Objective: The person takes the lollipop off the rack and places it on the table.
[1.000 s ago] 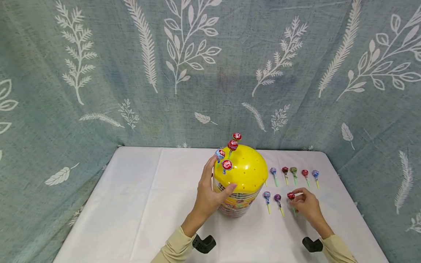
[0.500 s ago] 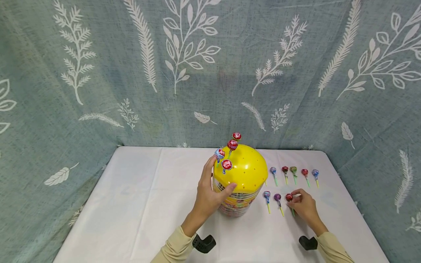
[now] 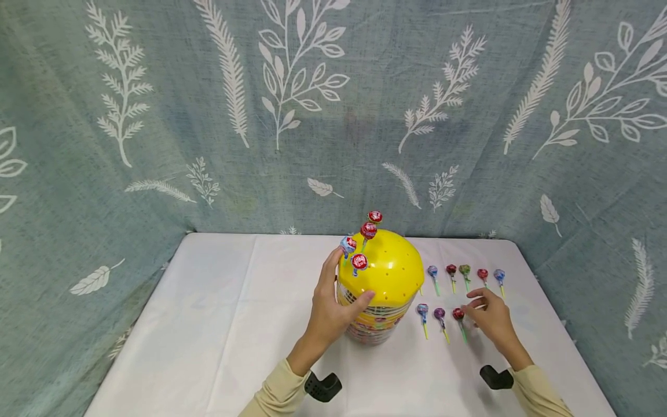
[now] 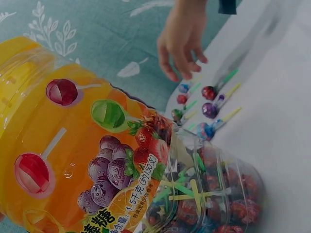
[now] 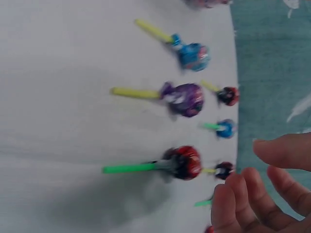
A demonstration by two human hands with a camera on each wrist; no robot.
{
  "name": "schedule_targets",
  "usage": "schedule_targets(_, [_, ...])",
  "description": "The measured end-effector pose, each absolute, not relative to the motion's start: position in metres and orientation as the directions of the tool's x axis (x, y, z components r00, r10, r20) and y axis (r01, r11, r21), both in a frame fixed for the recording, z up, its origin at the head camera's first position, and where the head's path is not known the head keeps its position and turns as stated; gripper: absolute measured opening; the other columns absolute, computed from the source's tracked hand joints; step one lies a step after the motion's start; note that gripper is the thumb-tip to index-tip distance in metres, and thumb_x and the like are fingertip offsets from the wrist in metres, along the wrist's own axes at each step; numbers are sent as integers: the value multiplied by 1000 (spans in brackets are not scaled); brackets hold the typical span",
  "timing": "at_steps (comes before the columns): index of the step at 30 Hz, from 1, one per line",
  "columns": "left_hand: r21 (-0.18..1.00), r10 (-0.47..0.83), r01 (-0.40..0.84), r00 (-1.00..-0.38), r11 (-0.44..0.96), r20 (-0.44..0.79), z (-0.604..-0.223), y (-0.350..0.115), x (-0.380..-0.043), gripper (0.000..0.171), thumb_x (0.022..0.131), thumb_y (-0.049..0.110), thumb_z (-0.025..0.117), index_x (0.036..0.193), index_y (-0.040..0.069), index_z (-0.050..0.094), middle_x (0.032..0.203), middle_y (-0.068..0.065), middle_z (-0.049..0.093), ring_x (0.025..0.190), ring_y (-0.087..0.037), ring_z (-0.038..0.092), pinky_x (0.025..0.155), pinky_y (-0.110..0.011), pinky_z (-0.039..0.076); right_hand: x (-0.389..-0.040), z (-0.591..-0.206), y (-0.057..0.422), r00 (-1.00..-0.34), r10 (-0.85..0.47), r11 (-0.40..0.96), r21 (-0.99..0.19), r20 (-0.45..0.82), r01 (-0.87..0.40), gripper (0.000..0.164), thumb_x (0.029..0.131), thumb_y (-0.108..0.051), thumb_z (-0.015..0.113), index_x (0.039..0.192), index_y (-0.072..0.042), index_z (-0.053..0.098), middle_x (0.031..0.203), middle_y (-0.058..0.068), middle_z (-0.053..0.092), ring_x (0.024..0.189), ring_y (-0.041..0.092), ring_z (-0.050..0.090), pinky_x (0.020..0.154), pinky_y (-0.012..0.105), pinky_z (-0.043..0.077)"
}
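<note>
I had the left hand gripping the jar; right of it, the right hand, empty, fingers parted, sat just beside a red lollipop. I judged a light touch best.

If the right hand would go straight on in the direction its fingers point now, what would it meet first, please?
Most likely the dark red lollipop in the far row, or the green lollipop beside it. The right hand's height is unclear, so it might pass above them.

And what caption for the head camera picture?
Left hand holds a yellow-topped jar; right hand is beside a red lollipop.
</note>
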State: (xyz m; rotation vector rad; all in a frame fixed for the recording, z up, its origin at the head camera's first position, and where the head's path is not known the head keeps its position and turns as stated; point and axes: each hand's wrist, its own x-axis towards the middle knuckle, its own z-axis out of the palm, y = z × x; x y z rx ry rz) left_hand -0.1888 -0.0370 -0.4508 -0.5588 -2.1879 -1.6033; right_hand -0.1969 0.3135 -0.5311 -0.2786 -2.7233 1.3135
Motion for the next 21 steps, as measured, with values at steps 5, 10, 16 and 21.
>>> schedule_targets(5, [804, 97, 525, -848, 278, 521, -450, -37, -189, 83, 80, 39, 72, 148, 24, 25, 148, 2, 31, 123, -17, 45, 95, -45, 44, -202, -528, 311, -979, 185, 598, -801, 86, 42, 33, 82, -17, 72, 107, -1, 57, 82, 9, 60, 64, 24, 58, 47, 44, 49])
schedule_targets(10, [806, 88, 522, -850, 278, 520, -452, -36, -190, 86, 77, 31, 74, 148, 16, 27, 148, -6, 32, 122, -23, 45, 93, -51, 43, -202, -514, 301, -978, 108, 535, -839, 181, -97, 30, 83, -19, 73, 103, -2, 59, 82, 10, 59, 67, 23, 57, 45, 37, 46])
schedule_targets(16, [810, 89, 513, -855, 285, 510, -454, -37, -189, 87, 78, 37, 73, 149, 23, 24, 149, 1, 30, 123, -17, 44, 94, -48, 44, -195, -475, 277, -967, 68, 550, -818, 246, -169, 26, 85, -18, 71, 102, -2, 60, 86, 10, 60, 72, 18, 58, 54, 27, 50])
schedule_targets(21, [805, 91, 518, -852, 291, 515, -451, -38, -188, 83, 81, 43, 70, 148, 27, 24, 149, 5, 30, 123, -15, 44, 94, -48, 43, -189, -444, 261, -964, 58, 579, -796, 259, -179, 23, 87, -11, 68, 104, 0, 59, 90, 11, 61, 72, 18, 59, 58, 28, 53])
